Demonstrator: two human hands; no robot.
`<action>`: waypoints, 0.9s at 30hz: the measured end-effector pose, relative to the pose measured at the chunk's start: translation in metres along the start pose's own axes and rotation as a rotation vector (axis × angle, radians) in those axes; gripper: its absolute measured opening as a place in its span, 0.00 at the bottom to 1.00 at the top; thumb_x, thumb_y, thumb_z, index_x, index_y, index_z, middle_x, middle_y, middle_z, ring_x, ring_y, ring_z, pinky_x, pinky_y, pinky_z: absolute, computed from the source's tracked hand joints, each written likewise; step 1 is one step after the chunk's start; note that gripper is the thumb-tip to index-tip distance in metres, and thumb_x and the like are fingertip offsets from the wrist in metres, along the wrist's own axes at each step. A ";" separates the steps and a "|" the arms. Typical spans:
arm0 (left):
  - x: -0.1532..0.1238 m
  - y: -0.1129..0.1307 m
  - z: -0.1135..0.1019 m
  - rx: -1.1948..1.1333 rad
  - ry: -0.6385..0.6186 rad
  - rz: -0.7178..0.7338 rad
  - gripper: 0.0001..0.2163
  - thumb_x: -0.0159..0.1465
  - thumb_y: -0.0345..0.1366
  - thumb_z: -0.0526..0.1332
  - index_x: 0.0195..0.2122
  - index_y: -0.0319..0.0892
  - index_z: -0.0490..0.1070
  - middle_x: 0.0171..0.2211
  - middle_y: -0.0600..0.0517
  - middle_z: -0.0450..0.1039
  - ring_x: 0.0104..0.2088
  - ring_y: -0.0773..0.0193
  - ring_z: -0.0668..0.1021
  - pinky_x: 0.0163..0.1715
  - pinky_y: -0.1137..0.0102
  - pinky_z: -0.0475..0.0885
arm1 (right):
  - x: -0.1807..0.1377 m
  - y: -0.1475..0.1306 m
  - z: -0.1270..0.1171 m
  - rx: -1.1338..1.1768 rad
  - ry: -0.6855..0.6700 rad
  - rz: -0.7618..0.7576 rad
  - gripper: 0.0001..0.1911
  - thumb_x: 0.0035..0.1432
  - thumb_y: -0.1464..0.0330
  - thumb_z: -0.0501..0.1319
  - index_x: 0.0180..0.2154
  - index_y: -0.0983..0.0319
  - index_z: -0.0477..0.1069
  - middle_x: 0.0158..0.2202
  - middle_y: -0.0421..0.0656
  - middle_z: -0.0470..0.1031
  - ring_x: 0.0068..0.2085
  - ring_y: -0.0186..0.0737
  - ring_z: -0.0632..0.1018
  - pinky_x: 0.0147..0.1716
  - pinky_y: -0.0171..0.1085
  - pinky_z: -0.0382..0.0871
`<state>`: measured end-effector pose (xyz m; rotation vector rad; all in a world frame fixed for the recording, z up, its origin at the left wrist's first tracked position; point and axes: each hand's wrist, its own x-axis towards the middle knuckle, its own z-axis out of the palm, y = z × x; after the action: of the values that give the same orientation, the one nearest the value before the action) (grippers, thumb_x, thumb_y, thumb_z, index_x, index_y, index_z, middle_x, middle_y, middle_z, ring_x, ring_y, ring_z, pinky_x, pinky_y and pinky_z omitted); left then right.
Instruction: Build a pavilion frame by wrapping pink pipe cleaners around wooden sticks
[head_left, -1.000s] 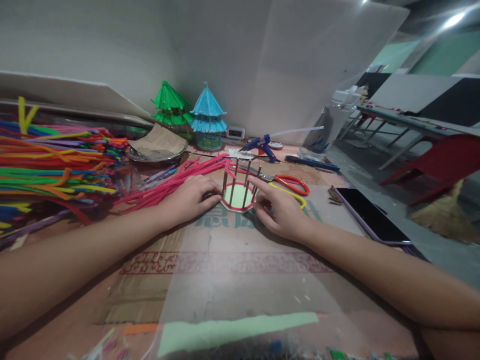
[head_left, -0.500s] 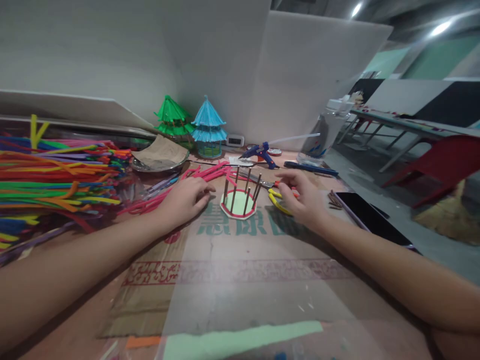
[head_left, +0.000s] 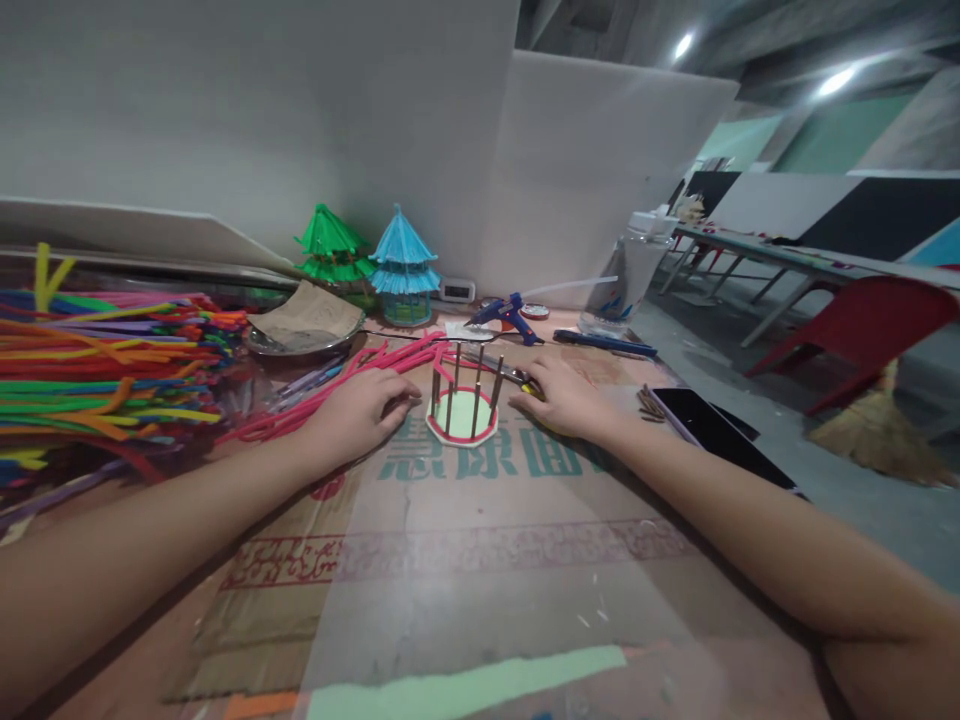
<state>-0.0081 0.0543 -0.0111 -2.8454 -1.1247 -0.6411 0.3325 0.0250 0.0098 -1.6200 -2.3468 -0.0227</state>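
The small pavilion frame (head_left: 462, 412) stands in front of me: a pale green base edged in pink, with several brown posts upright on it. To its left rests my left hand (head_left: 364, 412), fingers loosely bent, thumb apart, nothing visible in them. Pink pipe cleaners (head_left: 352, 385) lie behind that hand. On the right, my right hand (head_left: 566, 398) is closed over the handles of yellow-handled pliers (head_left: 530, 386). Most of the tool is covered by the hand; metal shows toward the frame.
Colourful pipe cleaners (head_left: 97, 370) fill the left side. Behind stand a green pavilion (head_left: 330, 245), a blue pavilion (head_left: 403, 265) and a blue glue gun (head_left: 506, 315). A phone (head_left: 720, 435) lies right, beside short brown sticks (head_left: 651, 404). Cardboard (head_left: 262, 620) lies under a clear sheet.
My right hand has come down and inward onto the yellow-handled pliers. My left hand stays beside the frame. The whole view has shifted slightly.
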 end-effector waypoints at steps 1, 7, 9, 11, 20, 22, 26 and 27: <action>0.003 0.000 -0.002 0.016 -0.024 0.014 0.14 0.72 0.38 0.54 0.45 0.43 0.80 0.42 0.45 0.83 0.44 0.53 0.82 0.46 0.63 0.74 | 0.004 0.001 0.000 -0.009 -0.004 0.009 0.23 0.73 0.57 0.59 0.60 0.66 0.77 0.56 0.59 0.78 0.57 0.58 0.76 0.58 0.52 0.68; 0.050 -0.011 -0.015 0.151 -0.065 0.042 0.13 0.71 0.40 0.57 0.46 0.44 0.81 0.42 0.47 0.81 0.40 0.56 0.80 0.42 0.66 0.72 | 0.013 0.012 0.001 -0.013 -0.048 0.000 0.25 0.70 0.76 0.52 0.63 0.66 0.76 0.60 0.58 0.77 0.61 0.54 0.75 0.60 0.47 0.67; 0.073 -0.017 -0.013 0.226 -0.058 0.042 0.13 0.70 0.40 0.57 0.45 0.42 0.81 0.45 0.43 0.80 0.43 0.53 0.80 0.43 0.65 0.72 | 0.008 0.016 -0.002 -0.008 -0.069 -0.026 0.26 0.69 0.74 0.55 0.65 0.64 0.73 0.62 0.56 0.76 0.62 0.51 0.75 0.62 0.45 0.67; 0.092 -0.021 -0.007 0.283 -0.067 0.042 0.12 0.69 0.40 0.59 0.43 0.41 0.82 0.44 0.40 0.79 0.42 0.51 0.79 0.40 0.63 0.71 | 0.001 0.018 -0.006 -0.017 -0.095 -0.052 0.26 0.70 0.70 0.57 0.67 0.64 0.71 0.63 0.55 0.76 0.62 0.51 0.76 0.62 0.44 0.68; 0.099 -0.016 -0.001 0.362 -0.062 0.049 0.14 0.67 0.42 0.60 0.42 0.39 0.81 0.38 0.39 0.82 0.41 0.48 0.81 0.41 0.60 0.70 | -0.009 0.004 -0.021 -0.213 -0.158 0.030 0.23 0.74 0.61 0.57 0.57 0.71 0.77 0.55 0.64 0.77 0.55 0.62 0.78 0.55 0.50 0.70; 0.095 -0.020 -0.014 0.372 -0.030 0.005 0.14 0.68 0.40 0.58 0.43 0.38 0.81 0.40 0.37 0.83 0.42 0.45 0.82 0.42 0.59 0.69 | -0.009 0.000 -0.021 -0.243 -0.167 0.079 0.22 0.75 0.63 0.55 0.58 0.72 0.76 0.53 0.65 0.77 0.53 0.63 0.79 0.51 0.49 0.70; 0.091 -0.026 -0.052 0.378 0.054 -0.156 0.15 0.72 0.39 0.54 0.44 0.41 0.81 0.38 0.39 0.83 0.39 0.46 0.82 0.39 0.61 0.67 | -0.009 0.001 -0.021 -0.254 -0.168 0.137 0.21 0.75 0.65 0.55 0.60 0.68 0.74 0.53 0.61 0.78 0.51 0.57 0.81 0.47 0.44 0.69; 0.089 -0.024 -0.064 0.377 0.088 -0.215 0.16 0.73 0.39 0.52 0.45 0.41 0.80 0.37 0.40 0.83 0.37 0.47 0.82 0.36 0.61 0.65 | -0.010 0.002 -0.021 -0.252 -0.166 0.138 0.20 0.74 0.64 0.56 0.60 0.66 0.75 0.53 0.59 0.79 0.51 0.56 0.81 0.47 0.43 0.69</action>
<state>0.0109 0.1197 0.0780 -2.3826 -1.3792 -0.4929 0.3423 0.0135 0.0269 -1.9697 -2.4279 -0.1674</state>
